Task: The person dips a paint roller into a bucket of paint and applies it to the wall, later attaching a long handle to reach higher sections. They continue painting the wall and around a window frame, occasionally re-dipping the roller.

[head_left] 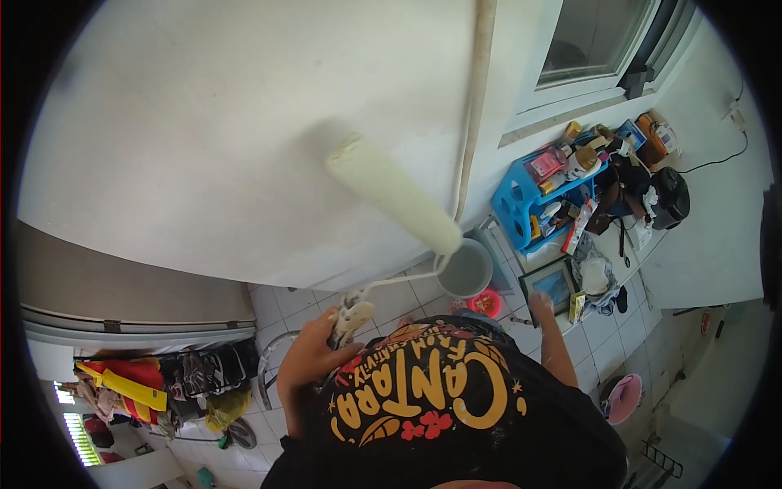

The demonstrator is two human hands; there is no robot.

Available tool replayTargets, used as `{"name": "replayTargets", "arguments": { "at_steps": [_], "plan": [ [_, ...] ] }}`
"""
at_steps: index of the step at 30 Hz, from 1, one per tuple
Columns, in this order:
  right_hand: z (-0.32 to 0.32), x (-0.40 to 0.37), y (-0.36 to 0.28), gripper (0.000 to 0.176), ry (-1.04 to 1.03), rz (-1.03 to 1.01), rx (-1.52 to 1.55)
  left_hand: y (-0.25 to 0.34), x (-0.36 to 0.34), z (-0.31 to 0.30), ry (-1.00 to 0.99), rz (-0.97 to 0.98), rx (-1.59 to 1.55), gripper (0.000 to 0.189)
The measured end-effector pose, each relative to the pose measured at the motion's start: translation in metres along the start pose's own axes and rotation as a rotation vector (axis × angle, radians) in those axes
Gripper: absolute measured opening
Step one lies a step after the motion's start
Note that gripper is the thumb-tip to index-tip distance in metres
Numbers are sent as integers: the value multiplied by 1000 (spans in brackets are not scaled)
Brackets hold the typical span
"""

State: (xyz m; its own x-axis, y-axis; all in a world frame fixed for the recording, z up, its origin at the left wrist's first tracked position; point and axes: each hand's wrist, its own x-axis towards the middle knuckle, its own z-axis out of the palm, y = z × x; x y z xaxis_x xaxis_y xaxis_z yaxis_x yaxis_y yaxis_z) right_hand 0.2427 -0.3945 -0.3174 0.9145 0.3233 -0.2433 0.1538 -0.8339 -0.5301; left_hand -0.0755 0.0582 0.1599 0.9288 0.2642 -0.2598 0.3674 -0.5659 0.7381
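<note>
A paint roller with a pale, paint-coated sleeve [395, 196] is held up close to the white wall [244, 106]. Its bent wire frame runs down to a paint-smeared handle [352, 318], and my left hand [309, 352] is closed around that handle. My right hand [541, 308] hangs at my side, in front of a framed picture [551, 287]; its fingers look curled, but they are small and blurred, and whether they hold anything cannot be made out.
A pipe [475, 106] runs along the wall beside the window [595, 41]. A blue rack [517, 204] of bottles stands at the right. On the tiled floor are a grey bucket [466, 269], a red bowl [486, 304] and a pink basin [626, 399]. Clothes [204, 375] hang at the left.
</note>
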Motion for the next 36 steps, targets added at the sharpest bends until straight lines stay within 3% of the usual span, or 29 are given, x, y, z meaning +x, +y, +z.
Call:
{"name": "replayTargets", "arguments": {
  "at_steps": [1, 3, 4, 5, 6, 10, 11, 15, 18, 22, 28, 32, 33, 36],
  "plan": [
    [-56, 16, -102, 32, 5, 106, 260, 1, -6, 1, 66, -131, -116, 48],
    [-103, 53, -211, 44, 93, -227, 524, -15, -14, 7, 151, -117, -36, 46],
    [-130, 56, -273, 50, 43, -249, 699, -24, -14, 11, 234, -108, 45, 45],
    [-152, 59, -327, 49, 148, -353, 650, -29, -14, 14, 270, -133, 74, 42],
    [-172, 59, -372, 50, 112, -436, 648, -34, -15, 17, 267, -138, 77, 42],
    [-159, 89, -453, 42, 241, -390, 350, -53, -16, 22, 303, -159, 187, 41],
    [-156, 93, -460, 40, 267, -380, 210, -53, -16, 18, 308, -169, 222, 40],
    [-150, 77, -450, 31, 378, -400, 263, -45, -16, 5, 292, -257, 272, 39],
    [-159, 59, -420, 26, 313, -390, 374, -46, -8, -9, 337, -160, 289, 39],
    [-175, 28, -391, 26, 269, -364, 386, -46, 38, -22, 231, -175, 269, 44],
    [-177, 1, -376, 28, 238, -389, 364, -35, 132, 71, 150, -140, 4, 53],
    [-178, -2, -363, 29, 214, -424, 337, -31, 192, 106, 135, -12, -13, 41],
    [-192, -5, -367, 31, 83, -352, 276, -20, 206, 108, 121, 0, -9, 41],
    [-194, -6, -361, 35, 102, -399, 251, 8, 243, 120, 55, -24, -89, 34]
  ]
}}
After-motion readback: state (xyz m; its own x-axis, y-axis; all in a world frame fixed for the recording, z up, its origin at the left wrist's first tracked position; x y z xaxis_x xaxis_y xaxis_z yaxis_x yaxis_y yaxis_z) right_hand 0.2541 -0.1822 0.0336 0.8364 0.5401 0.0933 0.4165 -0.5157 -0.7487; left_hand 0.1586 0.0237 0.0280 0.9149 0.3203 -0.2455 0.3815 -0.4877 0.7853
